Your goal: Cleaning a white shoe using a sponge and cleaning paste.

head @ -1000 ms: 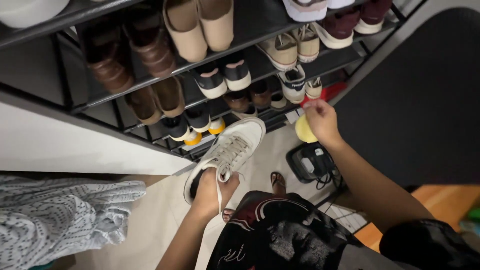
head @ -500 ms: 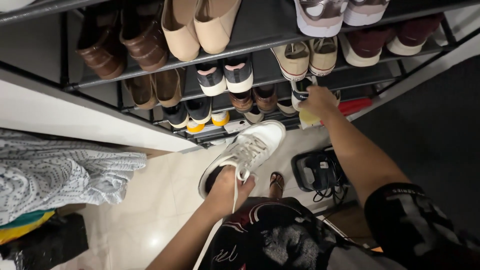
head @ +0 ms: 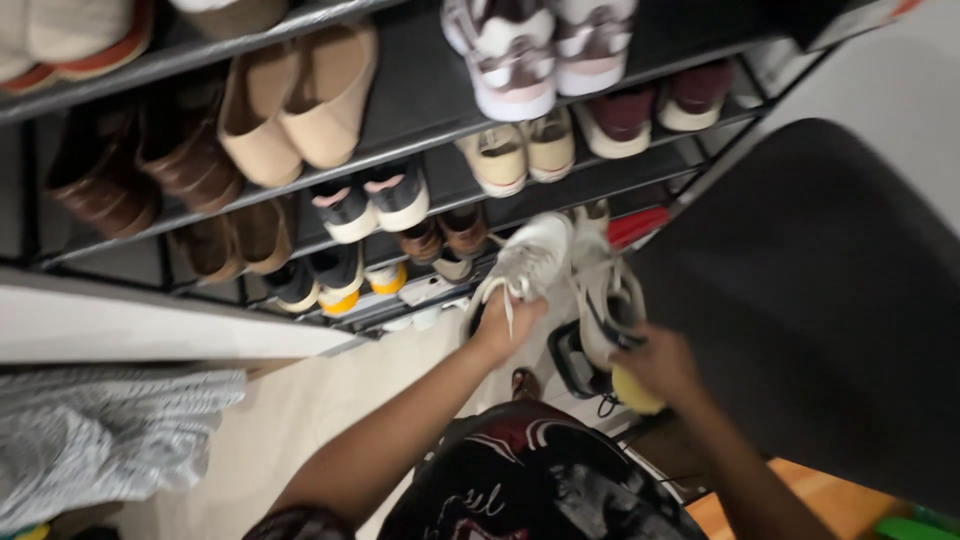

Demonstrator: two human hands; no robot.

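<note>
Two sneakers, one in each of my hands, right in front of the shoe rack (head: 440,130). My left hand (head: 505,330) is closed around the heel of a white lace-up sneaker (head: 530,258), toe pointing up toward the shelves, a lace dangling past my fingers. My right hand (head: 660,362) grips a second white sneaker with dark trim (head: 603,305) at its heel end, and a round yellow sponge (head: 636,392) is pressed under that same palm. Both shoes hang just beside each other, nearly touching, above the pale floor. Below them sits a dark device with cables (head: 570,365), partly hidden. On the rack I count four shelves in view: one black-and-white pair (head: 370,205), one cream canvas pair (head: 522,152), one maroon pair (head: 655,108), one tan slip-on pair (head: 295,105), one brown leather pair (head: 150,165), and one pink-and-white pair (head: 545,50) highest up. A flat red package (head: 640,225) lies low at the rack's right end.
</note>
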